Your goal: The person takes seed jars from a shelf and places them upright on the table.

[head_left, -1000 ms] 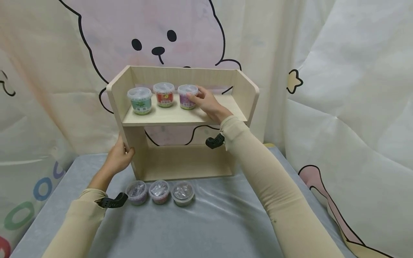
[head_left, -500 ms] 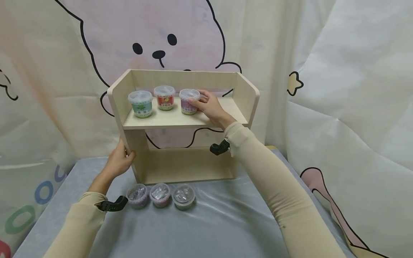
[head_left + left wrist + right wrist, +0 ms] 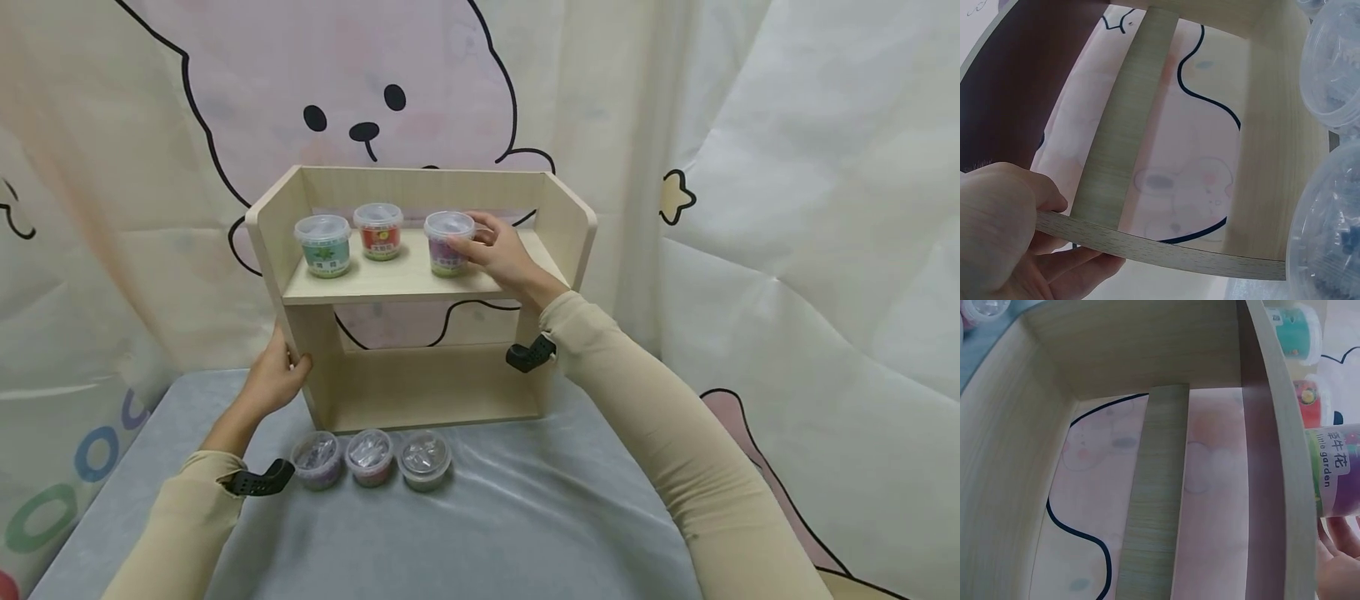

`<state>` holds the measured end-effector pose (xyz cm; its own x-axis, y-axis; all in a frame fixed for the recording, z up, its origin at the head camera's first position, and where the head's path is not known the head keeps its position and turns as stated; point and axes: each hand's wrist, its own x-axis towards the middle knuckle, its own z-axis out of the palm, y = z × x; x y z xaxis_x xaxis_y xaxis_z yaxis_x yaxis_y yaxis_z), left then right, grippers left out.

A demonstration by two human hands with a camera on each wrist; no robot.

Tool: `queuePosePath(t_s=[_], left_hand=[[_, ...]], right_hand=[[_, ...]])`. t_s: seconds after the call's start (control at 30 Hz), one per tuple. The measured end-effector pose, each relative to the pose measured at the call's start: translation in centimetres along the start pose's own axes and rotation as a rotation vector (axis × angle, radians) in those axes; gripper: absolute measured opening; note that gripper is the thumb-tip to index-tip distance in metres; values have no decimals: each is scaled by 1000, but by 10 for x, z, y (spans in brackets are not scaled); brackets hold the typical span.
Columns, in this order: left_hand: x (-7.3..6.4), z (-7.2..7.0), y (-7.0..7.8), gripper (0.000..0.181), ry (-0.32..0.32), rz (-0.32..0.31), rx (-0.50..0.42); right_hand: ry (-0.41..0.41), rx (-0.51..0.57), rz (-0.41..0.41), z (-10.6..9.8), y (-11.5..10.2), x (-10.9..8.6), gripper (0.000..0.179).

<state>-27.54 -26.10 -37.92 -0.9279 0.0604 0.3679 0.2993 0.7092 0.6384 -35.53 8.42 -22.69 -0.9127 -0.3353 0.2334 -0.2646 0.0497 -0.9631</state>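
A pale wooden two-tier shelf (image 3: 352, 287) stands on the table. My left hand (image 3: 272, 377) grips its left side panel, thumb on the inside and fingers behind, as the left wrist view shows. On the upper board, my right hand (image 3: 508, 257) holds a small clear-lidded tub with a purple label (image 3: 448, 250) between thumb and fingers, from its right side. The right wrist view shows the purple tub (image 3: 1338, 465) upright, its label reading "little garden". To its left stand a red-labelled tub (image 3: 379, 237) and a green-labelled tub (image 3: 326, 254).
Three more lidded tubs stand in a row on the grey-blue cloth before the shelf: a purplish one (image 3: 317, 460), a reddish one (image 3: 370, 457) and a greyish one (image 3: 424, 461). A printed curtain (image 3: 607, 125) hangs behind.
My right hand has shifted the purple-labelled tub a little to the right along the upper board, away from the red-labelled one. My left hand keeps its grip on the side panel.
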Motion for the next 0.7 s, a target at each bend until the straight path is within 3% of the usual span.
queuePosePath(t_s=[0.7], left_hand=[[-1, 1, -1, 71, 14, 20, -16]], right_hand=[[-92, -113, -60, -15, -7, -49, 56]])
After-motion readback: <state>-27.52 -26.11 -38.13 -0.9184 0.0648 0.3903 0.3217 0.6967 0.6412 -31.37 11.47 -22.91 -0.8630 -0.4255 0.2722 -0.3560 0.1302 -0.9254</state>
